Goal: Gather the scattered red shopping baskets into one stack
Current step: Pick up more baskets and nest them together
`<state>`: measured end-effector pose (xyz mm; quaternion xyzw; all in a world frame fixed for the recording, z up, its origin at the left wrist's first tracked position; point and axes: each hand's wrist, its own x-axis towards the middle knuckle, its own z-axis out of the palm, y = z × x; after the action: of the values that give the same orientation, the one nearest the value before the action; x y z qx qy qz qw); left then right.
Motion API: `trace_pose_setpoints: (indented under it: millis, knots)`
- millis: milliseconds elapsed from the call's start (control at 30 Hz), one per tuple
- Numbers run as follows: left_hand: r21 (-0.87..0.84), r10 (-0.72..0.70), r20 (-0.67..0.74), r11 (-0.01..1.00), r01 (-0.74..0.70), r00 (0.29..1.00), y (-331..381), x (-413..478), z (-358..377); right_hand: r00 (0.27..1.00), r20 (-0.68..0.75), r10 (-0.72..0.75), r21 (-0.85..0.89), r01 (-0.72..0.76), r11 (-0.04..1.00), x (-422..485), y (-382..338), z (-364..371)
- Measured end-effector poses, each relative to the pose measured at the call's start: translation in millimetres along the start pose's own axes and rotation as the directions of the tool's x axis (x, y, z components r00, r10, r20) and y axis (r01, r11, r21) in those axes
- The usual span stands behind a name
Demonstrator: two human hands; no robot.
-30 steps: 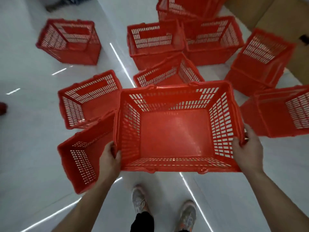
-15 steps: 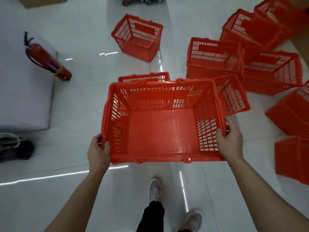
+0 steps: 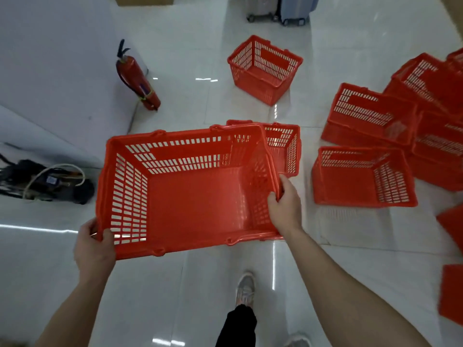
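I hold a red shopping basket [image 3: 190, 196] in the air, upright and open side up, above the white floor. My left hand [image 3: 94, 246] grips its near left corner. My right hand [image 3: 284, 204] grips its right rim. Behind the held basket's far right corner another red basket [image 3: 285, 146] stands on the floor, partly hidden. One more basket [image 3: 264, 68] stands alone farther back. Several red baskets [image 3: 363, 176] lie scattered on the right, some tipped over.
A red fire extinguisher [image 3: 137, 78] leans by a white wall [image 3: 50, 71] on the left. A dark bundle of cables [image 3: 47, 181] lies at the wall's foot. Suitcases [image 3: 280, 8] stand at the back. My feet [image 3: 245, 289] are below the basket.
The view has swung left, so the scattered baskets now sit to the right. The held basket has moved left with me and tilted slightly, both hands still gripping it.
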<state>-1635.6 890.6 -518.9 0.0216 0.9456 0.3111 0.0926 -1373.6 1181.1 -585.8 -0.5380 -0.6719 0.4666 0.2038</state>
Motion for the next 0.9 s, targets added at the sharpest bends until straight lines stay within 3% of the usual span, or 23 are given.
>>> trace_pose_setpoints:
  millis: [267, 400, 633, 900]
  knots:
    - [-0.012, -0.097, -0.057, 0.995, 0.097, 0.994, -65.5, 34.7, 29.3, 0.996, 0.085, 0.034, -0.081, -0.027, 0.996, 21.8, 25.9, 78.3]
    - [-0.030, -0.111, 0.022, 0.993, 0.112, 0.994, -62.9, 26.6, 80.5, 0.998, 0.024, 0.063, -0.115, -0.060, 0.992, 27.3, 60.9, 51.1]
    - [-0.094, 0.015, 0.199, 0.996, 0.003, 0.980, -39.9, 2.0, 172.7, 0.980, -0.153, 0.128, -0.199, -0.157, 0.967, 34.1, 130.2, -19.7]
    - [-0.047, 0.074, 0.234, 0.997, -0.065, 0.969, -58.2, 15.9, 263.4, 0.974, -0.163, 0.158, -0.195, -0.189, 0.962, 76.2, 203.7, -2.4]
